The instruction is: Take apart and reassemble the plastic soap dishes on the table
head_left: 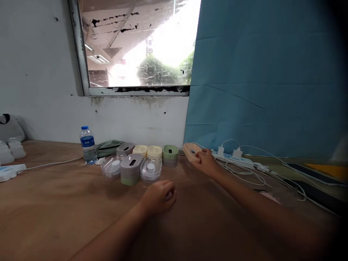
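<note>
So the bench (54,214) was brown and kinda busy. Going by the wearer's spot, a water bottle (88,145), green pouch (108,146), lidded containers (129,174) and clear tubs (150,173) sat around 11 o'clock, a green container (170,156) near 12, one white power strip (243,160) toward 1, and small white bottles (16,148) at 10.

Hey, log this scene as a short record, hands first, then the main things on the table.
Right hand: gripping the tilted peach container
Left hand: curled; contents unclear
Left of peach container: green container
Grey-and-green container: between two clear containers
Water bottle: upright, blue cap, left of the containers
Right-side power strip: white chargers plugged in
</note>
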`<control>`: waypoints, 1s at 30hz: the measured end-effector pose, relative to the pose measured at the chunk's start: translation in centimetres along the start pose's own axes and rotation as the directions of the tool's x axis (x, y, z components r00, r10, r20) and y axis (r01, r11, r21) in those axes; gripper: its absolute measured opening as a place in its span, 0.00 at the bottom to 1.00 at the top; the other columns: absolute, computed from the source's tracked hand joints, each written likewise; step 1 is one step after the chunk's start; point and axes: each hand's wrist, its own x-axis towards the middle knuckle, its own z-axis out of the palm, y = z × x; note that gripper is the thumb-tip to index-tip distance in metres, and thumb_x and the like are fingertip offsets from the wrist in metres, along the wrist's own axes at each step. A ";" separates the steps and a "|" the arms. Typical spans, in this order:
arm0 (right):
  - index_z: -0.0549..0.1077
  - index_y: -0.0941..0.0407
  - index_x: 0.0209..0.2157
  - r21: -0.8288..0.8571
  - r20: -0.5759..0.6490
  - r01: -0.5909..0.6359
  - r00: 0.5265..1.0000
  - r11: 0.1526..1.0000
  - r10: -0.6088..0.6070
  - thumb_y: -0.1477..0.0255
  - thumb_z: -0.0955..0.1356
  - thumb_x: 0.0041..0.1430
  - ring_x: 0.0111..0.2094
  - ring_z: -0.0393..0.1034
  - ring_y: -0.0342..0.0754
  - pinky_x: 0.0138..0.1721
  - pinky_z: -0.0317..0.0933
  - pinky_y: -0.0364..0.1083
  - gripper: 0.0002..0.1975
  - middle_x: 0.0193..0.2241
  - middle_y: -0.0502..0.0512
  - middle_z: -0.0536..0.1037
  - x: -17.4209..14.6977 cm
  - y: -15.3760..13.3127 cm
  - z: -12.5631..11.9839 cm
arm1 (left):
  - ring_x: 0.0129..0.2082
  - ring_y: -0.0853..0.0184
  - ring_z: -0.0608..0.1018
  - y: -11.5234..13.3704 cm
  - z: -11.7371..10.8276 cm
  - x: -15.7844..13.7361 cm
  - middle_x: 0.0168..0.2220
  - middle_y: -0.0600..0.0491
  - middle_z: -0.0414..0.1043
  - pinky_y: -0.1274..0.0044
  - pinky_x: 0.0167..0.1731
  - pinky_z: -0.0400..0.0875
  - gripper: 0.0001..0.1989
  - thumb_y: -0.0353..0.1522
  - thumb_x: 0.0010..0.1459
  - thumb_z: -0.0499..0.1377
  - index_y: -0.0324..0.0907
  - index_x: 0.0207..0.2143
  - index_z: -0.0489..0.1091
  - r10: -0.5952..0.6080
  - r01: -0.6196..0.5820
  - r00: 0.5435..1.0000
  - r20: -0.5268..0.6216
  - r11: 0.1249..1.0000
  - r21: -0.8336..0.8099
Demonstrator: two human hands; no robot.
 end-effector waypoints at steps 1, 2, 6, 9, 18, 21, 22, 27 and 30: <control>0.69 0.60 0.38 -0.009 0.029 0.018 0.999 1.000 -0.018 0.62 0.65 0.45 0.48 0.58 0.58 0.42 0.55 0.48 0.19 0.47 0.65 0.58 -1.5 1.1 -0.1 | 0.25 0.73 0.66 0.0 -0.4 0.6 0.24 0.56 0.63 0.82 0.26 0.59 0.05 0.29 0.52 0.49 0.40 0.25 0.61 0.010 -0.010 0.999 -0.031 1.000 0.029; 0.69 0.59 0.38 -0.016 0.061 0.031 0.998 0.999 -0.030 0.62 0.66 0.44 0.46 0.60 0.58 0.42 0.55 0.48 0.19 0.48 0.65 0.58 -3.0 2.0 -0.2 | 0.26 0.72 0.67 -0.3 -0.9 1.4 0.25 0.55 0.64 0.82 0.27 0.60 0.05 0.29 0.52 0.48 0.41 0.25 0.61 0.003 0.001 0.998 -0.061 0.998 0.063; 0.69 0.58 0.38 -0.046 0.203 0.047 0.979 0.998 -0.036 0.62 0.64 0.47 0.43 0.63 0.55 0.42 0.55 0.47 0.19 0.46 0.63 0.62 -7.4 3.9 0.0 | 0.32 0.69 0.69 -4.1 -2.8 6.3 0.31 0.52 0.66 0.79 0.35 0.63 0.06 0.30 0.53 0.48 0.40 0.29 0.64 -0.205 0.222 0.975 -0.088 0.932 0.287; 0.68 0.58 0.40 -0.065 0.241 0.031 0.970 0.997 -0.015 0.61 0.63 0.49 0.41 0.63 0.55 0.40 0.56 0.47 0.19 0.46 0.63 0.61 -8.9 4.0 0.2 | 0.35 0.66 0.71 -8.5 -3.9 10.0 0.36 0.46 0.67 0.76 0.39 0.62 0.09 0.24 0.48 0.49 0.37 0.31 0.67 -0.299 0.293 0.954 -0.036 0.895 0.335; 0.62 0.57 0.51 -0.126 0.200 0.035 0.980 0.991 -0.010 0.63 0.63 0.49 0.42 0.62 0.57 0.42 0.54 0.50 0.26 0.45 0.64 0.63 -9.8 3.3 0.4 | 0.36 0.65 0.73 -14.2 -4.8 12.8 0.35 0.51 0.74 0.78 0.38 0.62 0.12 0.24 0.42 0.54 0.41 0.31 0.73 -0.354 0.237 0.883 0.307 0.902 0.361; 0.62 0.56 0.51 -0.111 0.201 0.024 0.980 0.993 -0.001 0.63 0.63 0.49 0.43 0.62 0.57 0.43 0.53 0.49 0.26 0.46 0.63 0.64 -9.8 3.2 0.3 | 0.34 0.64 0.73 -14.3 -4.3 12.9 0.34 0.51 0.75 0.77 0.35 0.62 0.11 0.25 0.41 0.55 0.40 0.30 0.73 -0.350 0.215 0.868 0.352 0.904 0.370; 0.62 0.56 0.51 -0.106 0.202 0.019 0.979 0.994 0.003 0.63 0.63 0.49 0.43 0.61 0.57 0.43 0.53 0.49 0.26 0.46 0.63 0.64 -9.9 3.2 0.3 | 0.33 0.64 0.73 -14.3 -4.2 13.0 0.33 0.50 0.75 0.77 0.35 0.62 0.10 0.25 0.41 0.55 0.39 0.29 0.73 -0.347 0.207 0.866 0.360 0.904 0.373; 0.61 0.56 0.52 -0.098 0.195 0.002 0.981 0.995 0.017 0.64 0.63 0.49 0.44 0.60 0.57 0.43 0.53 0.50 0.27 0.47 0.63 0.62 -9.9 3.1 0.2 | 0.32 0.65 0.72 -14.2 -4.7 13.3 0.32 0.49 0.73 0.78 0.35 0.63 0.07 0.25 0.44 0.55 0.38 0.27 0.72 -0.300 0.157 0.884 0.358 0.913 0.377; 0.62 0.57 0.51 -0.096 0.184 0.008 0.983 0.995 0.009 0.64 0.63 0.49 0.44 0.61 0.57 0.43 0.53 0.50 0.27 0.46 0.64 0.63 -9.8 3.2 0.5 | 0.39 0.64 0.70 -12.9 -5.9 13.2 0.38 0.48 0.71 0.76 0.41 0.61 0.09 0.27 0.50 0.52 0.39 0.33 0.71 -0.254 0.131 0.922 0.292 0.915 0.383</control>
